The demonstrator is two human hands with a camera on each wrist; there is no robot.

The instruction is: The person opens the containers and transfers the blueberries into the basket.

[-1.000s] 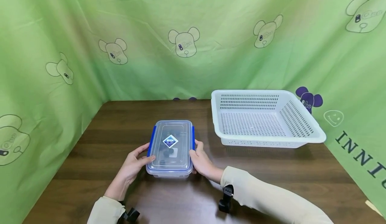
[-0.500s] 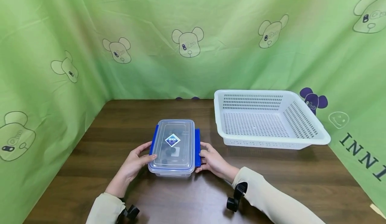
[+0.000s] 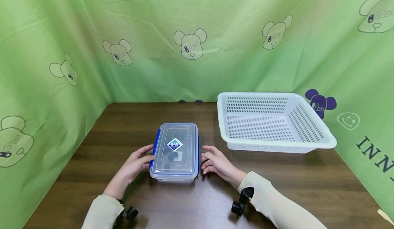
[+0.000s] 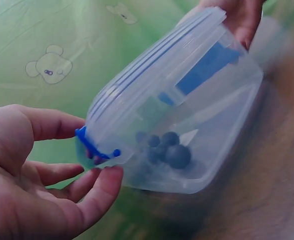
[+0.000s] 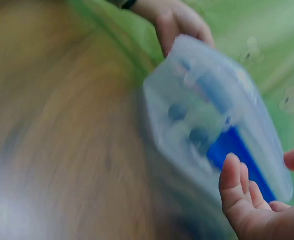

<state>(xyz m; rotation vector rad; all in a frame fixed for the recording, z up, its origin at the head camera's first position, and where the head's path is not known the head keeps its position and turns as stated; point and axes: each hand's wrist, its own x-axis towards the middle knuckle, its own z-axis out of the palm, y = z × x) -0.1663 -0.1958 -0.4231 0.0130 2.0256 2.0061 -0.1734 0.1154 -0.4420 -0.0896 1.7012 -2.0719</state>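
Showing green on the curtain (image 3: 147, 13) with outlined animal heads (image 3: 192, 47); brown wood grain on the bench (image 3: 129, 117); white on the basket (image 3: 277, 144); blue on the clips (image 3: 156, 141), blue-and-white on the diamond sticker (image 3: 174, 144) of the clear box (image 3: 176, 165); dark on the balls (image 4: 178, 156); cream on the sleeves (image 3: 271, 196).

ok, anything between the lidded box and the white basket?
In the head view, bare tabletop separates the lidded box from the white basket; the right hand sits toward the gap's near end.

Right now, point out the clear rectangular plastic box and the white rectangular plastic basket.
Clear rectangular plastic box (image 3: 186, 153): head view, on its lid.
White rectangular plastic basket (image 3: 278, 144): head view, on its front rim.
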